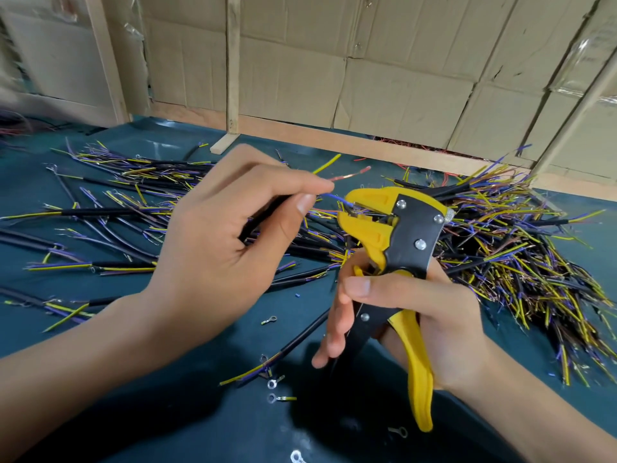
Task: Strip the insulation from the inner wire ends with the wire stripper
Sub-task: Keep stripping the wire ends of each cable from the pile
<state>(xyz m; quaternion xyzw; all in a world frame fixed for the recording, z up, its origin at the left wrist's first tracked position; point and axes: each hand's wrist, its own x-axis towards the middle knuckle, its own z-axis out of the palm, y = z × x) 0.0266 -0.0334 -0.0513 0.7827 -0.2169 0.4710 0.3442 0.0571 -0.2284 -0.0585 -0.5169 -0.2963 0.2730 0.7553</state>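
Holding a black cable (pixel 267 212) pinched between thumb and curled fingers, the person's left hand (pixel 230 235) hovers above the dark green table (pixel 173 412). Three inner wires fan out past the fingertips: a yellow wire (pixel 327 163) points up and away, a wire with bare copper strands (pixel 350 175) sticks out beside it, and a blue wire (pixel 337 198) runs straight into the nose of the wire stripper (pixel 394 235).

That yellow and black tool stands nearly upright in the right hand (pixel 424 315), whose thumb lies across the front of the handles while the fingers wrap round them from behind. Its yellow jaws look closed around the tip of the blue wire, though the contact itself is too small to make out.

On the table to the left lies a loose spread of cut cables (pixel 110 208) with yellow and purple ends. To the right sits a thick heap of cables (pixel 521 242). A few small ring terminals (pixel 273 383) lie on the table near the forearms. Flattened cardboard (pixel 384 71) in a wooden frame lines the wall behind.
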